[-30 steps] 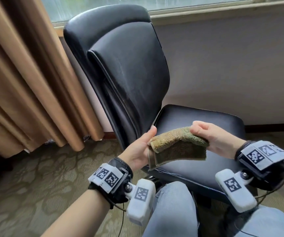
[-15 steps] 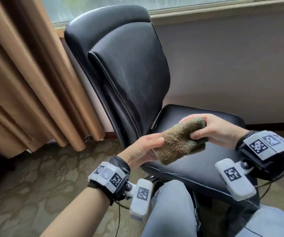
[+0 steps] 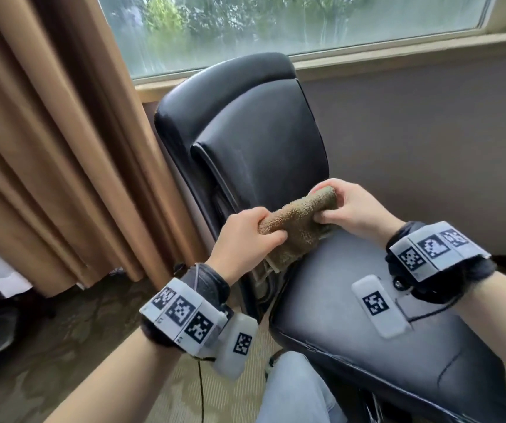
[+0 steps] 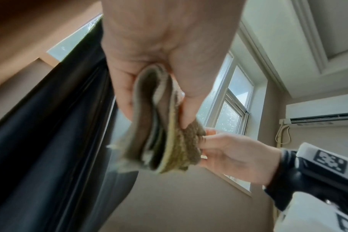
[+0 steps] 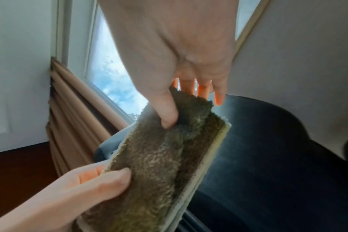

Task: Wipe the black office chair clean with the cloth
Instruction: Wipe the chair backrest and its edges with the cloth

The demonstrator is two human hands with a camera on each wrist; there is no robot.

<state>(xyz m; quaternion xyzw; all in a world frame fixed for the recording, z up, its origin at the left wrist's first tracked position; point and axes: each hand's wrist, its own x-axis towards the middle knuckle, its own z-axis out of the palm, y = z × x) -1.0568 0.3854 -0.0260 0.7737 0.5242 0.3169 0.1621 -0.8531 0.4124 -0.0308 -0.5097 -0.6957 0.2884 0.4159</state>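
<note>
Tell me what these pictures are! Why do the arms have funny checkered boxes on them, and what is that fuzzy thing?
A person wears three cameras: one on the head and one on each wrist. The checkered boxes are on the wrist bands that carry those cameras. The big picture looks down from the head. The other two look along each hand. The fuzzy thing is a folded olive-green terry cloth. The left hand grips one end and the right hand pinches the other. Beneath it is a shiny black leather office chair, beside a brown pleated curtain and a window.
</note>
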